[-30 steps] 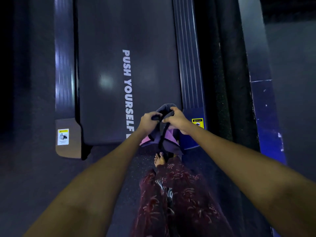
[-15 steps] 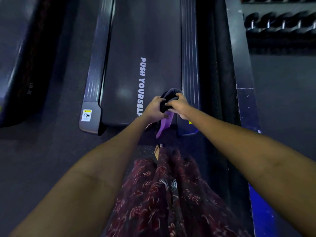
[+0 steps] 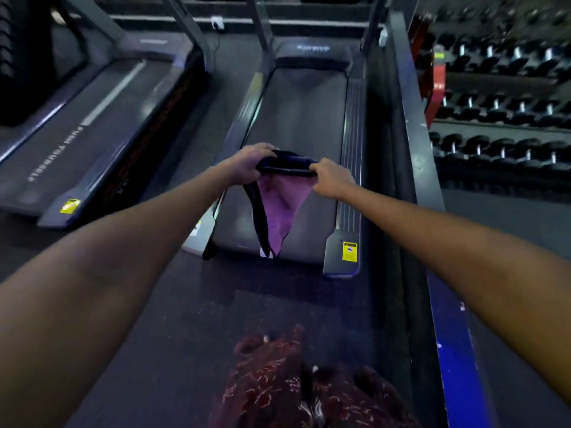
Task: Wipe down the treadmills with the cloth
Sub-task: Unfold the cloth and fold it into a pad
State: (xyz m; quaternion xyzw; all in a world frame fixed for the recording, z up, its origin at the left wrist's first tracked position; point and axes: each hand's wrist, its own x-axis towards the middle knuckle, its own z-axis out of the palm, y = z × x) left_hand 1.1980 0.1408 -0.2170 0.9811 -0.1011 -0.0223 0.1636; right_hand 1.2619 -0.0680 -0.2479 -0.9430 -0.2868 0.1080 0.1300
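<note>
You have pulled your hands apart: the left hand (image 3: 251,162) and right hand (image 3: 332,177) now each grip an end of the purple cloth (image 3: 279,202), stretched open above the treadmill belt (image 3: 304,118). Wiping can begin.

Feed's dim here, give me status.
Left hand and right hand grip cloth, stretched between them. Cloth hangs above near treadmill, not wiping. Nothing in the way.

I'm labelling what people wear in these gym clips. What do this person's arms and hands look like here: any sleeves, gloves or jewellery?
Both forearms are bare up to the picture's edges, with no sleeve showing. The left hand and right hand wear no gloves, and no watch, bracelet or ring can be made out, though the light is dim. Below, a dark red patterned garment shows.
</note>
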